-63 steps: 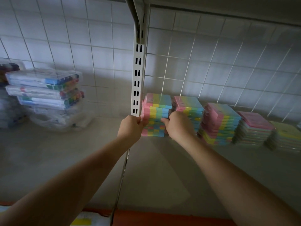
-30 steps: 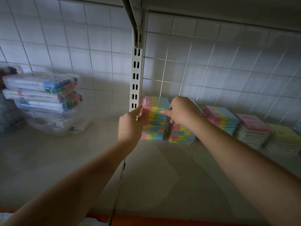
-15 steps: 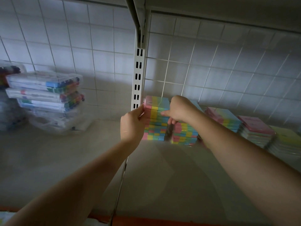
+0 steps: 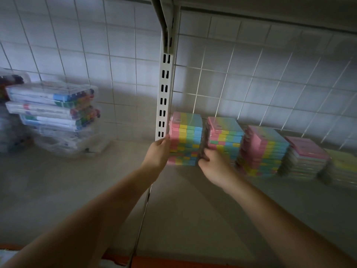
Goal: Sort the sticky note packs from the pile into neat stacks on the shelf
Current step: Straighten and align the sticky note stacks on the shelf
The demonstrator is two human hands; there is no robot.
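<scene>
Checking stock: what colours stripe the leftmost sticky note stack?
Pink, yellow, green and blue stripes on the leftmost stack, head view.

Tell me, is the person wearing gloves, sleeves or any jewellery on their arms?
No. The left hand and right hand are bare, with no gloves, and both forearms are uncovered to the frame's edge. No sleeve, watch, bracelet or ring shows, though the right hand is somewhat blurred.

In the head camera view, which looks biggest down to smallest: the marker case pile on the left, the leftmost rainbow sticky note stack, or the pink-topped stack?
1. Marker case pile
2. Leftmost rainbow stack
3. Pink-topped stack

Wide-angle distortion makes true sizes uncertain.
</scene>
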